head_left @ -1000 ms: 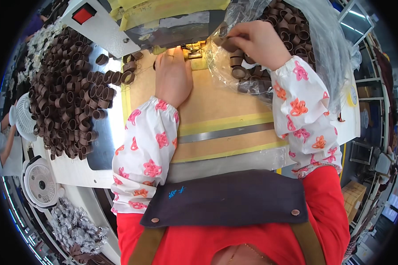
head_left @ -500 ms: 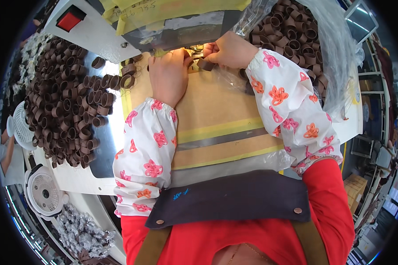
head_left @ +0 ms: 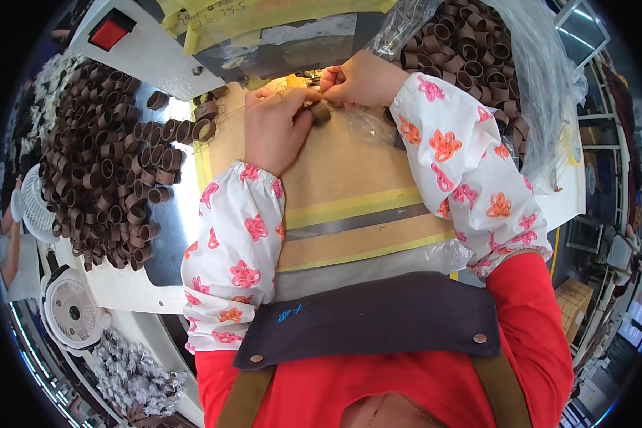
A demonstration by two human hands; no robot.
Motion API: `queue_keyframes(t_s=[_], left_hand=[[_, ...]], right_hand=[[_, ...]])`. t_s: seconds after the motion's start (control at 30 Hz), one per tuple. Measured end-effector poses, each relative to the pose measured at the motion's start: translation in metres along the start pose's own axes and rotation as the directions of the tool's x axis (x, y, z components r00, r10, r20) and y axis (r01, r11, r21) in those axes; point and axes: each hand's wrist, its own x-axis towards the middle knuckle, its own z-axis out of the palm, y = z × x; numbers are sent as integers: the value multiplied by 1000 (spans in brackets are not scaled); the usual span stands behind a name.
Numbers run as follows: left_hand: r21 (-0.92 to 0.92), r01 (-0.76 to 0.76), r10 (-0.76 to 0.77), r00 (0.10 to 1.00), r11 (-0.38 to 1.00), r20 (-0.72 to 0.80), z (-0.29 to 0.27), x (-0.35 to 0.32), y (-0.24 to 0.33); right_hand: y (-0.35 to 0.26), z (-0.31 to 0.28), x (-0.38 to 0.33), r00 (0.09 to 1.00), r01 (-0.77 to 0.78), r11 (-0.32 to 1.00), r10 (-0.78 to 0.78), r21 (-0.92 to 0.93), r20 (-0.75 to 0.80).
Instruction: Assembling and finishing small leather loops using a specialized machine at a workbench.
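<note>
A small brown loop (head_left: 320,113), slightly smeared by motion, sits between my hands at the lit gap below the machine head. My left hand (head_left: 277,128) comes from the left with its fingers bent and its thumb against the loop. Over from the right reaches my right hand (head_left: 366,80), its thumb and forefinger pinched together at the loop's far side. The two hands' fingertips meet there, and they partly hide the loop and the small metal parts behind it. Tan board (head_left: 349,164) edged with yellow tape lies under both hands.
Left of the board is a big heap of brown loops (head_left: 96,164), some trailing threads. More brown loops (head_left: 471,68) fill a clear plastic bag (head_left: 542,93) on the right. Ahead stands the machine (head_left: 285,46) with a red switch (head_left: 112,30). A white fan (head_left: 73,312) is at lower left.
My left hand has shifted right and its fingers now reach the loop. The loop has moved slightly left, away from my right thumb. My right hand has moved slightly left.
</note>
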Motion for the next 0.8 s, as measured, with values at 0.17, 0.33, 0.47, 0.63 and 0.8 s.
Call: queue_keyframes(t_s=[0.17, 0.33, 0.47, 0.63, 0.8], left_hand=[[38, 106, -107, 994, 994, 23, 4, -3, -2], [14, 167, -167, 986, 986, 22, 5, 1, 5], [-79, 212, -209, 977, 974, 43, 0, -2, 5], [-107, 254, -256, 967, 961, -2, 5, -3, 4], [15, 253, -252, 966, 967, -52, 11, 0, 1]], right_hand=[[3, 24, -26, 886, 298, 952, -305, -74, -351], [2, 44, -32, 819, 350, 924, -381, -152, -429], [10, 39, -30, 794, 365, 914, -405, -178, -453], [22, 40, -24, 775, 365, 862, -491, -353, -398], [21, 39, -19, 767, 350, 859, -491, -373, -412]])
